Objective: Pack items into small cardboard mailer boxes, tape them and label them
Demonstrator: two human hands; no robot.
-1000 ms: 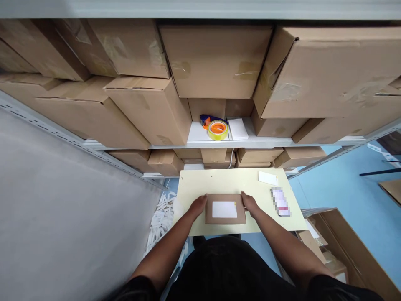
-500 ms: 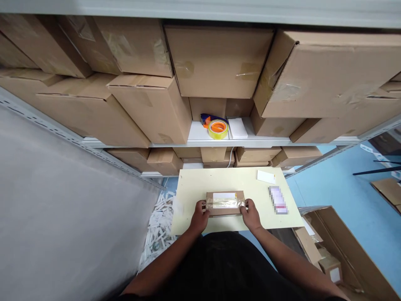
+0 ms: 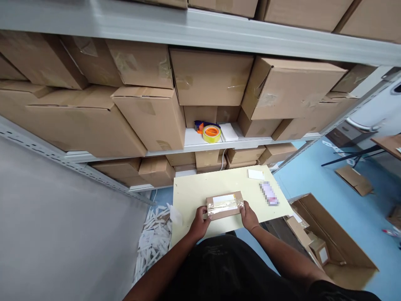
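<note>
A small brown cardboard parcel [image 3: 224, 205] with a white label and clear tape on it is held just above the pale yellow table [image 3: 194, 190]. My left hand [image 3: 199, 223] grips its left end and my right hand [image 3: 249, 216] grips its right end, fingers curled round the edges. The parcel is tipped with its near edge towards me.
A white card [image 3: 256, 174] and a blurred-out slip [image 3: 269, 193] lie on the table's right side. An orange tape roll [image 3: 211, 133] sits on the shelf among stacked cartons. An open carton [image 3: 326, 238] stands at the right on the blue floor; white paper strips [image 3: 153, 244] litter the left.
The parcel was lying flat under my hands; I have lifted it and tipped it towards me, both hands now on its ends. The view has swung up and to the right.
</note>
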